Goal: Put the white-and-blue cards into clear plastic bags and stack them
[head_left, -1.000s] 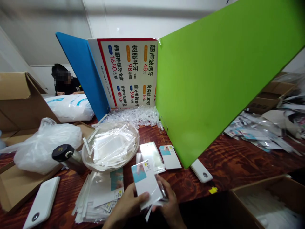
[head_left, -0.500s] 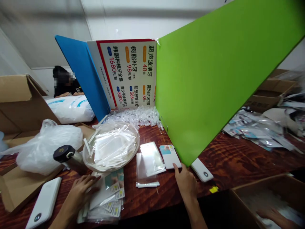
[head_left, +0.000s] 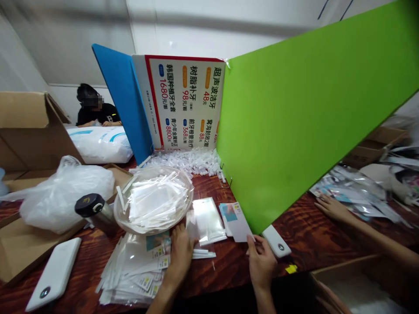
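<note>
My left hand (head_left: pixel 181 249) lies on the table just in front of the clear bowl (head_left: pixel 124 221), fingers stretched flat onto a clear plastic sleeve (head_left: pixel 205 218). A stack of filled sleeves with printed cards (head_left: pixel 134 268) sits to its left. My right hand (head_left: pixel 262 261) pinches the lower corner of a white card with a blue picture (head_left: pixel 235 220), which lies tilted beside the green divider (head_left: pixel 294 117). The bowl holds several clear strips and sleeves.
A white power bank (head_left: pixel 54 275) lies at front left, and another (head_left: pixel 276 240) under the green divider. A black-capped bottle (head_left: pixel 93 209), plastic bag (head_left: pixel 62 192), cardboard boxes (head_left: pixel 29 131), small tubes (head_left: pixel 186 159). A co-worker's hand (head_left: pixel 330 207) rests at right; another person (head_left: pixel 94 109) sits behind.
My left hand moved right from the filled stack to the clear sleeves. My right hand took hold of the white card's corner and turned it. A co-worker's arm came in at right.
</note>
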Demonstrator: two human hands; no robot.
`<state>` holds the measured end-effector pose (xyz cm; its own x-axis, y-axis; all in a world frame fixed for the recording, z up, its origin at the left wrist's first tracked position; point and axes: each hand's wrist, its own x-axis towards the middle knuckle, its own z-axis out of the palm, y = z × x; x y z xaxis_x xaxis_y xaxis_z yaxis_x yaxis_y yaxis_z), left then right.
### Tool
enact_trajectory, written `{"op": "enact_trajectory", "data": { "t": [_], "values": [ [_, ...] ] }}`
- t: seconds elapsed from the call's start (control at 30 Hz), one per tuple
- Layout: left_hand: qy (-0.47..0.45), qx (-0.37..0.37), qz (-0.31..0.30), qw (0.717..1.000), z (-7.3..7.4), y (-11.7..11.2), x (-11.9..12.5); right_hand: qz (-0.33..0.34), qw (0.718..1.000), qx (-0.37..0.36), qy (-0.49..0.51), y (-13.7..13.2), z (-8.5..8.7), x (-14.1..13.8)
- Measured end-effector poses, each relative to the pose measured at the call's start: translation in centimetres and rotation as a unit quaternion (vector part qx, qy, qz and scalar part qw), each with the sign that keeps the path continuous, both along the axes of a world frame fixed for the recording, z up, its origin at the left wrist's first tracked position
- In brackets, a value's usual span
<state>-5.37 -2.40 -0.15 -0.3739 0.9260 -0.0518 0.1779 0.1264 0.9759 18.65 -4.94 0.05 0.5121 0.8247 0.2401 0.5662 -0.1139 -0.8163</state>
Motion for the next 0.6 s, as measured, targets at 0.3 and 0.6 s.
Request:
{"op": "enact_trajectory", "data": {
  "t": [0.3, 0.6],
  "values": [
    [-0.211, -0.054, -0.067, 0.974, 1.5, -0.1, -3.3, 0.162, 0.938, -0.076, 0.298, -3.9, -0.4, 2.0],
    [-0.398, -0.098, -0.041, 0.911, 2.3, -1.4, 0.5, 0.237, 0.921, -0.067, 0.304, -4.2, 0.7, -2.8]
  ]
}}
